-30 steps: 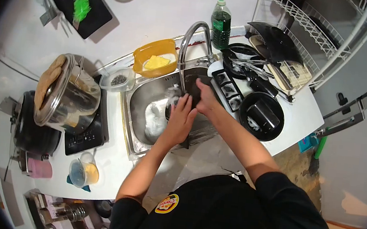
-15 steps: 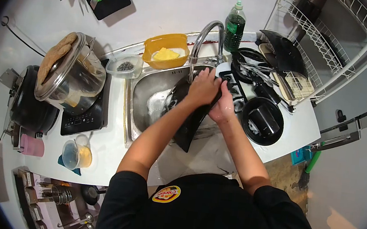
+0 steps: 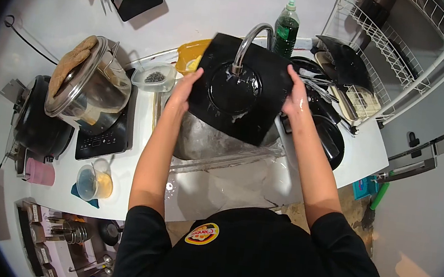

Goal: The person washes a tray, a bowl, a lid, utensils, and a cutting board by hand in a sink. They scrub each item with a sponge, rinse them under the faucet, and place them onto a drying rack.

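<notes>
A square black plate (image 3: 210, 119) with a round hollow in its middle is held flat under the faucet (image 3: 255, 35), over the steel sink (image 3: 194, 143). My left hand (image 3: 185, 89) grips its left edge, and my right hand (image 3: 295, 95) grips the right edge, thumbs near the rim. Water wets the round hollow, and drops lie on the plate's surface. Behind the plate's left corner, a yellow tub (image 3: 189, 51) is partly hidden.
A clear tub (image 3: 154, 77) with a scrubber stands left of the sink, beyond it a large pot (image 3: 104, 89) on a black cooktop (image 3: 101, 146). Soapy black dishes (image 3: 328, 142), a green bottle (image 3: 286, 31) and a wire rack (image 3: 404, 77) are at the right.
The black plate has turned from steeply tilted to nearly flat, facing up. My left hand has moved left to its left edge; my right hand has moved right and up to the opposite edge.
</notes>
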Demonstrator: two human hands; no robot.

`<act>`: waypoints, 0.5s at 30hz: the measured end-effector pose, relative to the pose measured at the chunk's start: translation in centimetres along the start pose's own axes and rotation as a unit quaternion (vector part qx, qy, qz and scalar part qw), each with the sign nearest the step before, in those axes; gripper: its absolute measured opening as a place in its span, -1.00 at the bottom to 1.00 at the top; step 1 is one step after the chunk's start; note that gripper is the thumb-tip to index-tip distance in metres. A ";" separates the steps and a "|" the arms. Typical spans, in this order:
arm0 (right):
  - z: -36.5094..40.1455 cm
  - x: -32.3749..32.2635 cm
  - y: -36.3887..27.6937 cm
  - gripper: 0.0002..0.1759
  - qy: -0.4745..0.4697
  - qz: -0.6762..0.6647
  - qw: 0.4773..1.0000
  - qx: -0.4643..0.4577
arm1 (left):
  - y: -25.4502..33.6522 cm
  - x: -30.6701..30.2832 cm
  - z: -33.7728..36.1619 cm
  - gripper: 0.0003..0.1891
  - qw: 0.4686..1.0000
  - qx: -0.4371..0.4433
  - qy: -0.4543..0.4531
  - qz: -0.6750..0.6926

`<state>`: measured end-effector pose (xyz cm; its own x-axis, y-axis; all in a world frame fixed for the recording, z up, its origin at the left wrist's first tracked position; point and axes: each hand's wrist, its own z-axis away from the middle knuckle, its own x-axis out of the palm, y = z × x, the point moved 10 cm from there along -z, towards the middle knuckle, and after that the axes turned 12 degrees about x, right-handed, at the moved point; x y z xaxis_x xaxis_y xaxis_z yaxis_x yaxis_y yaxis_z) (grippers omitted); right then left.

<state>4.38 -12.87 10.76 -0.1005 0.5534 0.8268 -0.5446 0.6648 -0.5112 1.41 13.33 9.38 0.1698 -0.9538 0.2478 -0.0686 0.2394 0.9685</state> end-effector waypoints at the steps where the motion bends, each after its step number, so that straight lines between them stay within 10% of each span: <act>1: -1.5 -0.9 0.4 -0.56 0.025 0.016 1.000 -0.007 | 1.3 -0.7 -0.2 -0.59 0.999 0.034 -0.010 -0.011; 6: -4.1 -3.6 6.7 -0.29 0.201 0.197 0.954 0.107 | 5.4 -4.5 0.5 -0.74 0.982 0.135 0.021 -0.130; 9: -2.6 -1.1 12.4 -0.10 0.274 0.059 0.918 0.281 | 8.0 -5.3 3.0 -0.75 0.923 0.248 0.037 -0.291; 12: -4.7 2.8 15.5 -0.04 0.037 -0.001 0.940 0.338 | 9.7 -2.9 7.8 -0.73 0.810 0.301 0.022 -0.503; 15: -7.2 -0.7 16.6 -0.36 0.023 0.044 0.959 0.278 | 9.4 0.6 12.9 -0.80 0.703 0.398 -0.006 -0.589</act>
<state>1.42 1.38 0.04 -0.1364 0.6243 0.7691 -0.8974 0.2510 -0.3629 -11.86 12.64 18.34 0.5625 -0.4075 -0.7194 -0.4166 -0.8913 0.1792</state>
